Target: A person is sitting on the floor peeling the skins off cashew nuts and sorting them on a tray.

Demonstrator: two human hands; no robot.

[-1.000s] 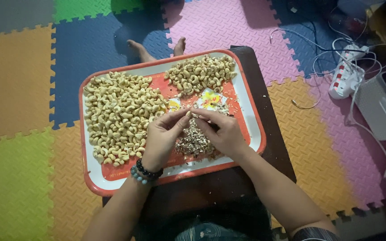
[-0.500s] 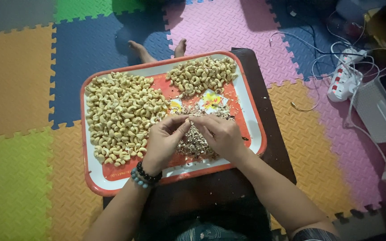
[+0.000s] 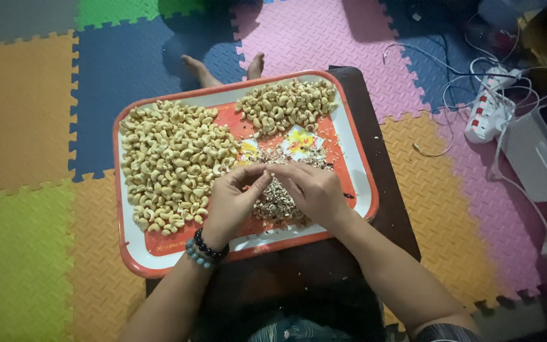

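Note:
A red and white tray (image 3: 135,253) rests on a dark low table (image 3: 387,190). A big heap of pale cashew nuts (image 3: 169,161) fills the tray's left half. A smaller heap of cashews (image 3: 286,104) lies at its far right. Between my hands is a pile of brown skin flakes (image 3: 275,201). My left hand (image 3: 235,202), with bead bracelets at the wrist, and my right hand (image 3: 314,190) meet fingertip to fingertip above the flakes, pinching a single cashew that is mostly hidden by my fingers.
Coloured foam floor mats (image 3: 26,158) surround the table. Two bare feet (image 3: 223,68) of a person show beyond the tray's far edge. A white power strip (image 3: 485,114) with tangled cables lies at the right, next to a white box (image 3: 539,158).
My fingertips have shifted slightly over the flake pile while working the nut. The tray and heaps stay where they were.

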